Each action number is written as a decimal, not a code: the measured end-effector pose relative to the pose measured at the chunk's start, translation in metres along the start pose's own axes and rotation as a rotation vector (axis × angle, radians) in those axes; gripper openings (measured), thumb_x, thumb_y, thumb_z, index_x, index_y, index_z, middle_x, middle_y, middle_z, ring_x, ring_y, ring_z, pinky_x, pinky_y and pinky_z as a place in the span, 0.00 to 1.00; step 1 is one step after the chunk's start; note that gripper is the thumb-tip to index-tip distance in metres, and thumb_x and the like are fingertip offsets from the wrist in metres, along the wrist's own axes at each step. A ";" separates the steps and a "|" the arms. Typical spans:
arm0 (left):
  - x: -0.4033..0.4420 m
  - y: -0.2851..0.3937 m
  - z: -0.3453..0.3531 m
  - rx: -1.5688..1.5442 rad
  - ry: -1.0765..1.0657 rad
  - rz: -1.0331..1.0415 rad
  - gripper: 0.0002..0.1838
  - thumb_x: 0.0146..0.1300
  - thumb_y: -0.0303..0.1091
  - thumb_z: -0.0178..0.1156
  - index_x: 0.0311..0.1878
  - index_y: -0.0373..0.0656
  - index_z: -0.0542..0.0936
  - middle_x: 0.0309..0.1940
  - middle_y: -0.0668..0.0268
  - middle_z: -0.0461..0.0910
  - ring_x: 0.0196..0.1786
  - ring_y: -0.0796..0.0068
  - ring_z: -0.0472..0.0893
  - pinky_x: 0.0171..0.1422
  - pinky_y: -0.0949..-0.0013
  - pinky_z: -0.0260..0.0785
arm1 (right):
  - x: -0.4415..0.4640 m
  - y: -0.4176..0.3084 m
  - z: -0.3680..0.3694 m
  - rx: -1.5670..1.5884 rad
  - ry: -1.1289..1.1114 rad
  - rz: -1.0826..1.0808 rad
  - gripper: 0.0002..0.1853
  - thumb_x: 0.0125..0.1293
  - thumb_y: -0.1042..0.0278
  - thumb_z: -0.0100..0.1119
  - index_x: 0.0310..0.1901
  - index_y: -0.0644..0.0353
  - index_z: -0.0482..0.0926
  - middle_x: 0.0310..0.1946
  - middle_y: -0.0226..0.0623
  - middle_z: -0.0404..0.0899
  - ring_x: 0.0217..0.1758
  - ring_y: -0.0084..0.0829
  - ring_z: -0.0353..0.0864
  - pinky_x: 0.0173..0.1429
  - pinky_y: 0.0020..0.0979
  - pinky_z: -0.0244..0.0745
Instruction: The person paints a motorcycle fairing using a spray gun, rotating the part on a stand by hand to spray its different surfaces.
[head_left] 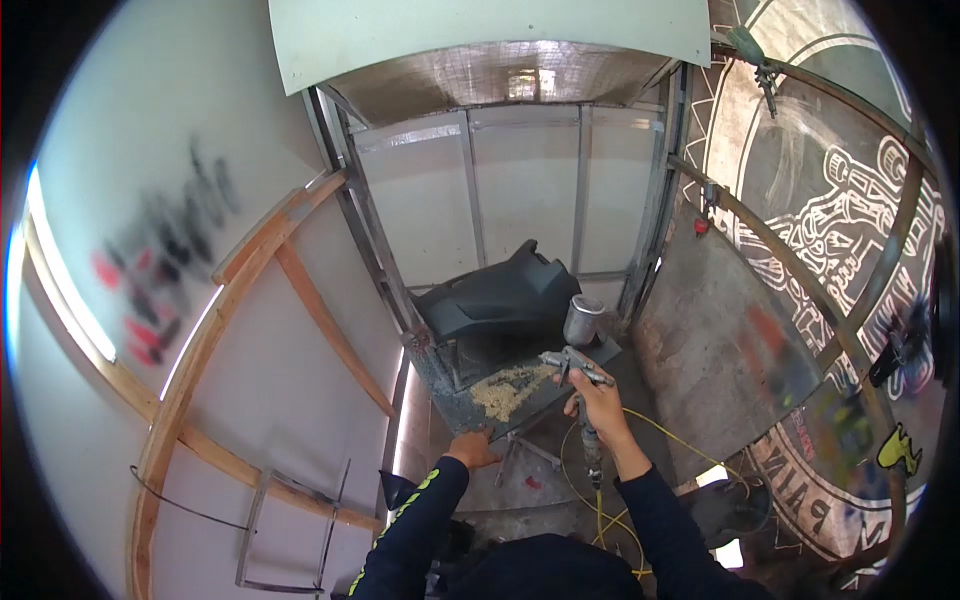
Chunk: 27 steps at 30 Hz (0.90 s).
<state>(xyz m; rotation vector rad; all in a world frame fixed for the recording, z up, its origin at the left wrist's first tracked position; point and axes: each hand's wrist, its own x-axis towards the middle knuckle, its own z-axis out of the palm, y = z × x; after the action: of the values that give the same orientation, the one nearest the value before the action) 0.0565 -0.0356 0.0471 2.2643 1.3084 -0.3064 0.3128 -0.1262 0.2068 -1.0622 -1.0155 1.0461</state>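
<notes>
My right hand (600, 403) is closed round the handle of a metal spray gun (575, 362). A silver paint cup (584, 320) sits on top of the gun, and its nozzle points left over the board. At the near edge of the grey, speckled board (455, 412) is my left hand (474, 448), its fingers around that edge. A crumbly tan patch (505, 393) covers part of the board between my hands. Behind it rests a dark moulded plastic panel (505, 295), a little beyond the gun.
A yellow air hose (680, 438) runs from below the gun and loops on the right. Wooden framing (285, 225) and a metal frame (290, 530) stand on the left. Another spray gun (767, 85) hangs from the rail at upper right. White panels (525, 190) close the back.
</notes>
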 end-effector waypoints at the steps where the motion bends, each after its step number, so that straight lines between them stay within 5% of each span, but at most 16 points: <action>1: 0.002 0.004 0.005 0.018 0.008 0.001 0.47 0.55 0.60 0.66 0.74 0.46 0.65 0.75 0.49 0.62 0.74 0.40 0.63 0.77 0.52 0.59 | -0.002 0.001 -0.003 0.002 -0.002 0.011 0.26 0.75 0.53 0.56 0.68 0.58 0.71 0.44 0.38 0.84 0.23 0.21 0.79 0.27 0.23 0.73; 9: -0.001 0.044 0.020 0.008 0.072 0.003 0.47 0.55 0.59 0.65 0.75 0.48 0.64 0.72 0.51 0.67 0.72 0.37 0.64 0.76 0.51 0.59 | 0.004 0.004 -0.036 -0.005 -0.088 0.050 0.24 0.74 0.50 0.56 0.61 0.59 0.76 0.45 0.37 0.85 0.24 0.21 0.80 0.28 0.24 0.73; 17: 0.007 0.094 0.048 -0.040 0.172 0.015 0.48 0.54 0.56 0.67 0.77 0.58 0.60 0.79 0.65 0.57 0.80 0.37 0.44 0.74 0.29 0.51 | 0.009 0.000 -0.062 0.000 -0.160 0.063 0.24 0.74 0.49 0.57 0.60 0.59 0.76 0.45 0.36 0.85 0.24 0.21 0.80 0.28 0.23 0.72; 27: 0.043 0.120 0.061 -0.221 0.310 0.126 0.46 0.55 0.51 0.68 0.76 0.51 0.62 0.76 0.54 0.58 0.76 0.39 0.59 0.76 0.39 0.55 | 0.016 0.014 -0.086 0.014 -0.172 0.094 0.27 0.72 0.48 0.60 0.64 0.57 0.75 0.42 0.32 0.85 0.22 0.21 0.80 0.26 0.21 0.70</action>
<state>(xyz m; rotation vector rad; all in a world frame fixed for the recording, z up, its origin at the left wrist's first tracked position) 0.1850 -0.0846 0.0143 2.2506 1.2673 0.2324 0.3967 -0.1226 0.1794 -1.0292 -1.1022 1.2359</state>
